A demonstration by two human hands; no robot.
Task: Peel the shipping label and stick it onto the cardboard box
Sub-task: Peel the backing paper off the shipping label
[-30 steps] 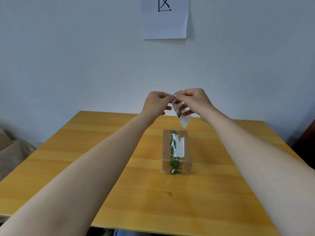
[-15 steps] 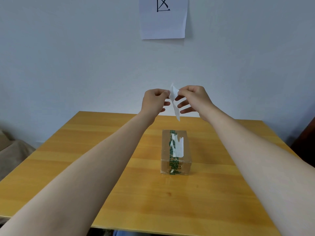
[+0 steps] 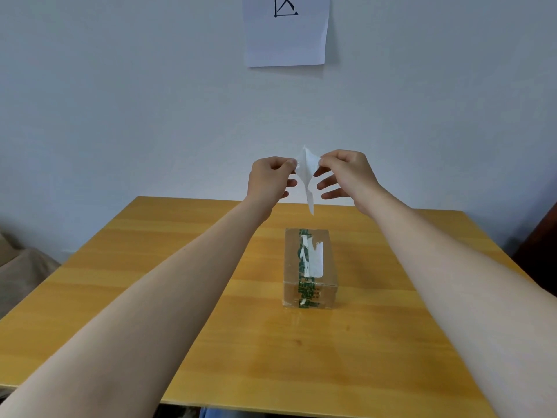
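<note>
A small cardboard box (image 3: 330, 268) stands on the wooden table (image 3: 180, 267), sealed with green-printed tape and bearing torn white paper remains on its top. Above and behind it I hold a white shipping label (image 3: 307, 176) in the air with both hands. My left hand (image 3: 269, 179) pinches one layer at the label's upper left. My right hand (image 3: 346, 175) pinches the other layer at its upper right, lower fingers spread. The two layers part at the top, and the label hangs down to a point.
A white sheet (image 3: 285, 30) with a black drawn mark hangs on the pale wall behind the table. A beige cushion or seat (image 3: 18, 276) sits at the left, and a dark piece of furniture (image 3: 539, 254) at the right edge.
My hands have drawn slightly apart, and the label's two layers have opened at the top. The printed side seen a second ago has turned away; only white shows.
</note>
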